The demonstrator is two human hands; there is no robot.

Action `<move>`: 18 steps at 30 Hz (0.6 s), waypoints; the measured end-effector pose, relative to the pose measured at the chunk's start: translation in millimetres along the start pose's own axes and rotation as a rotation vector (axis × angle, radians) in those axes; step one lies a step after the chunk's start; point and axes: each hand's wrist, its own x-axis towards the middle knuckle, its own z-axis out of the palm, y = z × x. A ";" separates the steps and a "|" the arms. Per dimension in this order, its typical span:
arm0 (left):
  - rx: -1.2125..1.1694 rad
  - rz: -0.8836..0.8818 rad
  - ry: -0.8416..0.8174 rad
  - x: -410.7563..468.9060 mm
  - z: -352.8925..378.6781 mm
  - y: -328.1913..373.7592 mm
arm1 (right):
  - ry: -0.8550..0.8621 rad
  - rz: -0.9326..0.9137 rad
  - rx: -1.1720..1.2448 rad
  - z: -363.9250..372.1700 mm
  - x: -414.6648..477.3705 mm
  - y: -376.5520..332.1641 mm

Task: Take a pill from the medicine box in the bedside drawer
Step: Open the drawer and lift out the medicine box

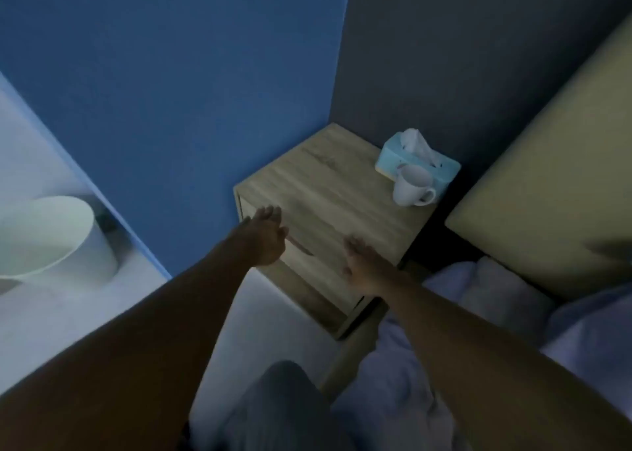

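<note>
I have barely begun: the drawer (307,245) in the front of the bedside table (328,177) looks shut, so the medicine box inside is hidden and no pill is out. My left hand (266,237) hovers spread and empty at the table's front left corner; my right hand (364,266) hangs loosely open by the front edge. In this dim blur the drawer shows only as a dark slot, I think. Opening, finding the box and taking a pill all remain.
</note>
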 end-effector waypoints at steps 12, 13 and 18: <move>-0.292 -0.091 -0.037 -4.5 110.4 -13.3 | 0.317 -0.040 -0.050 78.5 12.0 41.3; -0.323 -0.100 -0.032 0.2 116.9 -15.8 | 0.360 -0.031 -0.056 83.4 13.6 38.1; -0.426 -0.153 -0.014 30.6 140.8 -22.6 | 0.563 0.017 -0.041 96.4 17.8 30.3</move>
